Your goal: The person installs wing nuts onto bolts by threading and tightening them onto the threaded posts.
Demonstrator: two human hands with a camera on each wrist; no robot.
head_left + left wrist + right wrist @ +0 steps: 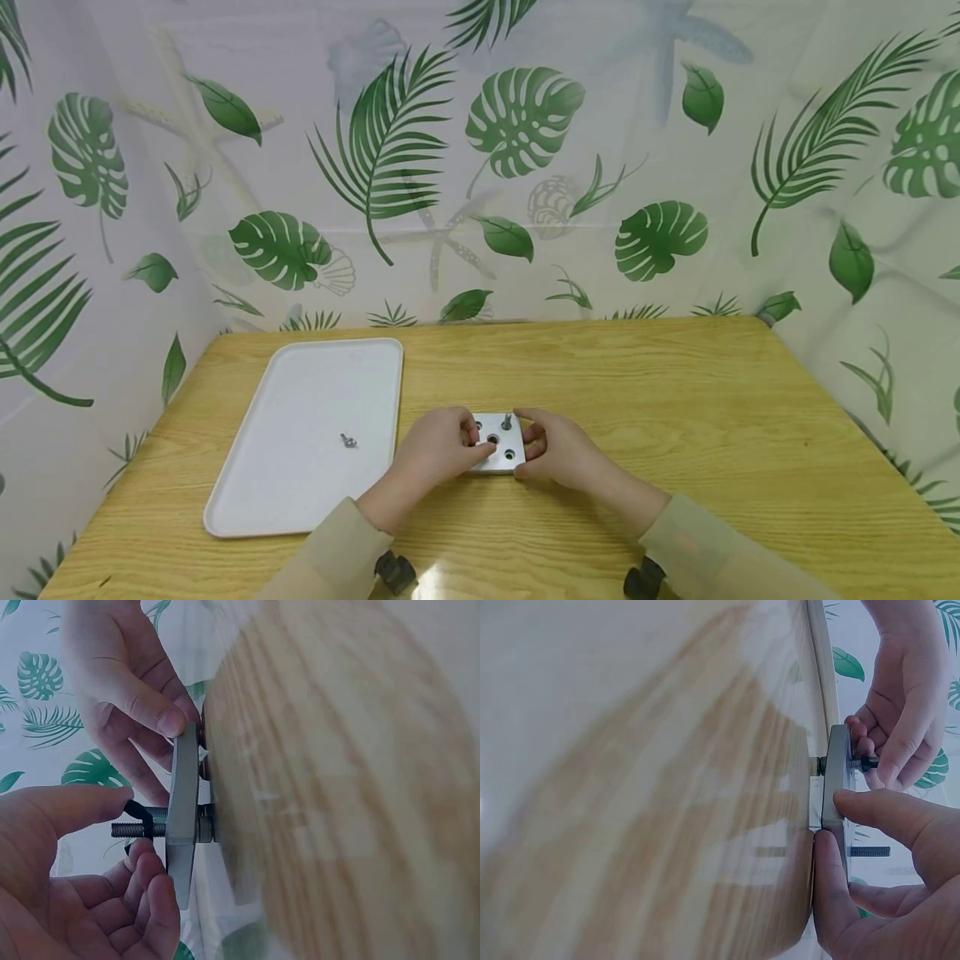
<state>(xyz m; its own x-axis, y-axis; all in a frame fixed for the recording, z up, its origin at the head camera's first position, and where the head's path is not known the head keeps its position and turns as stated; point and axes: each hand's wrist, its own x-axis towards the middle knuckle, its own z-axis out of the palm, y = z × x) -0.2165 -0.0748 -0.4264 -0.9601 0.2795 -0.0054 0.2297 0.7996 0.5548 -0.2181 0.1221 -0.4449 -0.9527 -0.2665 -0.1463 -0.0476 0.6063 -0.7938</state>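
Observation:
A silver metal plate (491, 421) with several holes lies between both hands, bolt heads (205, 826) showing under it in the left wrist view. My left hand (442, 442) pinches a dark wing nut (138, 811) between thumb and fingertips, around a threaded bolt (120, 829) that stands up through the plate. On the plate's right side, my right hand (558, 450) grips the edge, thumb on the upper face and a finger against the underside. A second bolt (871, 852) sticks out of the plate close to the right hand.
To the left, a white tray (300, 417) rests on the wooden table (637, 375). Inside it lies a small metal fastener (348, 441). A leaf-patterned sheet (570, 275) hangs behind the table and along both sides.

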